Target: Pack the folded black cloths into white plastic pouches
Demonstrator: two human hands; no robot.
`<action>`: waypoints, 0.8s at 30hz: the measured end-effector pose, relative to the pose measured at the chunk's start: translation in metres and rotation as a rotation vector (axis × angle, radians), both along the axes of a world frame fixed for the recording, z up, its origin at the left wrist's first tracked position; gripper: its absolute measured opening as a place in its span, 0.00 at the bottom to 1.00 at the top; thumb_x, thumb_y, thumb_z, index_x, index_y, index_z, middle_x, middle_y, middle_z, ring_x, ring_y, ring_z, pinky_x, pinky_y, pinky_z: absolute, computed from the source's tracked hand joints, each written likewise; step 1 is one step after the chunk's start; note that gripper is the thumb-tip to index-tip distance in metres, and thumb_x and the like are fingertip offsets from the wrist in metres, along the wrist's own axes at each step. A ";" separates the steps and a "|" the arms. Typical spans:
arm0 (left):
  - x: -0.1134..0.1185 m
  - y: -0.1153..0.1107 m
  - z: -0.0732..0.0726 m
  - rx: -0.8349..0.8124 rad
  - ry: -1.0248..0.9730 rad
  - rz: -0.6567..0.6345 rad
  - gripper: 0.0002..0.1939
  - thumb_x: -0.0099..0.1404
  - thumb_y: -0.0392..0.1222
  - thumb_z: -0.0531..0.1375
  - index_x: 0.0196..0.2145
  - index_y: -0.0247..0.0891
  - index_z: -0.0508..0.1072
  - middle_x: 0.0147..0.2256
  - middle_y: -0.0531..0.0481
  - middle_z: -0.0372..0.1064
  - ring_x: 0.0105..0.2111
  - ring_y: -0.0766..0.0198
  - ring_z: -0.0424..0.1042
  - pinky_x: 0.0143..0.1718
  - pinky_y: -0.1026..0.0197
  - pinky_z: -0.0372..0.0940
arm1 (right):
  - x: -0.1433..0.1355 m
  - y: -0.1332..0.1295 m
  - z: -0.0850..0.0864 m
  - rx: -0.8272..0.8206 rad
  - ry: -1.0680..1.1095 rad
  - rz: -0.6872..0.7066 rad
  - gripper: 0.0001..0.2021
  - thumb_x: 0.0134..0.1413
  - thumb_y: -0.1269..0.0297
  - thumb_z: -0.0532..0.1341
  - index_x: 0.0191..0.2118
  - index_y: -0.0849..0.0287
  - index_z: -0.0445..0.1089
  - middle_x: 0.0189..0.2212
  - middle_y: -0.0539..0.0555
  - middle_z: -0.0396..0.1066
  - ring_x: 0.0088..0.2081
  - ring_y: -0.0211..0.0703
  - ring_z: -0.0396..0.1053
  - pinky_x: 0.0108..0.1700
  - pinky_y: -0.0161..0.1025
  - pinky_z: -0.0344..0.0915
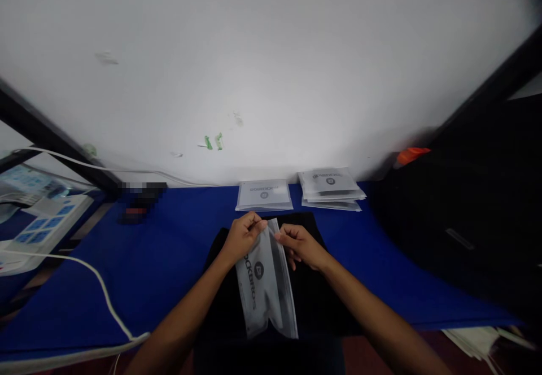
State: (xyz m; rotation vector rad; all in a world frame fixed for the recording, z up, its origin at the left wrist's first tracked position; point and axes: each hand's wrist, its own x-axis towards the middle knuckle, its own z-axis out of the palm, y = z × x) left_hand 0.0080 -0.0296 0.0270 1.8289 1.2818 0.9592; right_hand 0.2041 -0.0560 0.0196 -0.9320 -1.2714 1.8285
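A frosted plastic zip bag [258,284] with dark printed lettering and a round logo hangs at a slant between my hands. My left hand [245,234] pinches its upper left corner. My right hand [301,245] grips the upper right edge, beside the zip strip, with thumb and fingers pressed together. Under the bag lies a black cloth [313,301], whose far edge shows behind my hands. Whether the bag holds anything inside I cannot tell.
At the wall, one similar bag [265,194] lies flat, with a stack of such bags [332,186] to its right. A large black item [466,222] fills the right side of the blue table [139,284]. A white cable [101,284] runs along the left.
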 end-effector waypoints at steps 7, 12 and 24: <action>-0.033 0.020 0.004 0.036 -0.038 0.275 0.16 0.63 0.52 0.57 0.25 0.38 0.66 0.21 0.56 0.62 0.23 0.67 0.61 0.26 0.66 0.56 | 0.006 -0.006 0.006 0.058 -0.105 0.218 0.20 0.54 0.47 0.65 0.27 0.57 0.61 0.12 0.37 0.54 0.11 0.27 0.51 0.14 0.27 0.63; -0.048 0.025 0.009 0.062 -0.054 0.363 0.15 0.61 0.51 0.59 0.24 0.38 0.68 0.20 0.56 0.62 0.23 0.67 0.60 0.25 0.66 0.54 | 0.016 -0.004 0.009 0.134 -0.202 0.333 0.19 0.56 0.48 0.63 0.27 0.58 0.61 0.13 0.38 0.56 0.12 0.28 0.55 0.14 0.27 0.61; -0.046 0.026 -0.002 -0.167 -0.258 0.237 0.22 0.57 0.61 0.62 0.25 0.36 0.67 0.18 0.57 0.62 0.18 0.70 0.58 0.19 0.68 0.53 | 0.017 0.000 0.006 0.360 -0.242 0.080 0.16 0.61 0.50 0.60 0.46 0.56 0.67 0.28 0.46 0.68 0.23 0.34 0.67 0.26 0.31 0.66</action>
